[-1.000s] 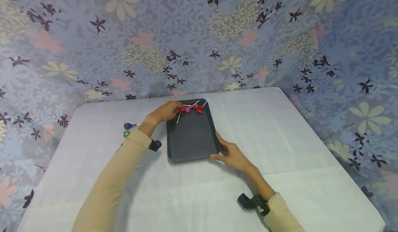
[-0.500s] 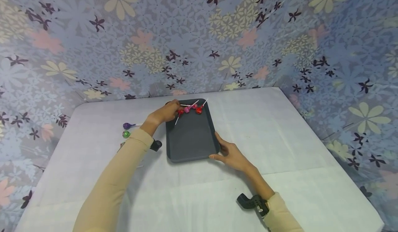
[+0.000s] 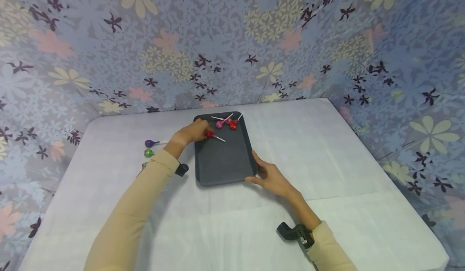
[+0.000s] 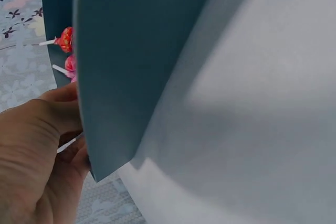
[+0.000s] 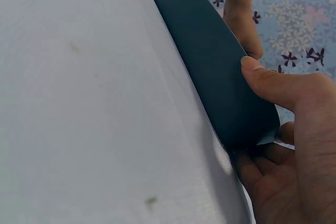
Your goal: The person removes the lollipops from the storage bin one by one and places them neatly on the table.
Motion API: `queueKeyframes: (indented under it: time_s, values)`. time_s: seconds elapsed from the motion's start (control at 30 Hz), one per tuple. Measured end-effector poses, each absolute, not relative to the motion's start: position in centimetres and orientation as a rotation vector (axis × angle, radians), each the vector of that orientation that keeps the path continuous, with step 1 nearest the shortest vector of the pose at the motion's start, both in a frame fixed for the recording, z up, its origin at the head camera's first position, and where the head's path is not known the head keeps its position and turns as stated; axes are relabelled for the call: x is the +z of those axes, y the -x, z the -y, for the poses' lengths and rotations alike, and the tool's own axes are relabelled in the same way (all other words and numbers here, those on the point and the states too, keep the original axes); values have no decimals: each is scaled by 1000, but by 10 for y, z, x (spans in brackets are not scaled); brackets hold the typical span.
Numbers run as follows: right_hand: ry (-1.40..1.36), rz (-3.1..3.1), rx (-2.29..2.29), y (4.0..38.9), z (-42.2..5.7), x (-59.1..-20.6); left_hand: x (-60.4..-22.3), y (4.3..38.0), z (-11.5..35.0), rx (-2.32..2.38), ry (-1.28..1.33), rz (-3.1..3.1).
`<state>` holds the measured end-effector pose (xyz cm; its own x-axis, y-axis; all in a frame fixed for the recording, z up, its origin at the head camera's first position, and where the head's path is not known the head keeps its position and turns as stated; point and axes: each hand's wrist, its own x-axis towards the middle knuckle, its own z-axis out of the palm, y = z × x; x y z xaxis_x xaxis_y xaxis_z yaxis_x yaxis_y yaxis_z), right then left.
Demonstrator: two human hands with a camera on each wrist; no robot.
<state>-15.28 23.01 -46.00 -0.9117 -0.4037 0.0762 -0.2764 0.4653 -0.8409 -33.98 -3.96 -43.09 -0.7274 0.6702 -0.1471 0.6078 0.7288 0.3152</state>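
Observation:
A dark grey tray (image 3: 225, 162) lies on the white-covered table. At its far left corner my left hand (image 3: 194, 132) pinches a red lollipop (image 3: 209, 134) by the candy end, with the white stick pointing right and toward me. Behind it in the tray are a pink lollipop (image 3: 219, 124), a smaller pinkish one (image 3: 228, 120) and another red lollipop (image 3: 233, 125). My right hand (image 3: 272, 178) grips the tray's near right corner; the right wrist view shows the thumb (image 5: 257, 74) on the tray's side and fingers curled at the corner. In the left wrist view the tray wall hides the held candy.
Left of the tray, a purple lollipop (image 3: 149, 143) and a green lollipop (image 3: 148, 153) lie on the cloth. A red-and-green one (image 3: 143, 165) is partly hidden by my left sleeve (image 3: 145, 194). A floral curtain (image 3: 225, 61) hangs behind the table.
The red lollipop in my left hand has turned, its stick swinging from toward me to the right. Both moved slightly nearer, away from the other lollipops. My right hand stays on the tray corner.

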Motion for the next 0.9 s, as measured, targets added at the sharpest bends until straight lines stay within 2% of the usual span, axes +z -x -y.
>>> queueKeyframes:
  time_s: [0.23, 0.33, 0.53, 0.9]
  values:
    - [590, -2592, -1425, 156, -230, -459, -434, 342, 37, 413, -1053, -2687]
    - [594, -2573, -1447, 159, -233, -472, -432, 341, 37, 423, -1071, -2679]
    - [604, -2581, -1466, 167, -238, -495, -420, 335, 43, 502, -1126, -2679]
    - [589, -2610, -1431, 170, -238, -498, -399, 317, 66, 550, -1131, -2656]
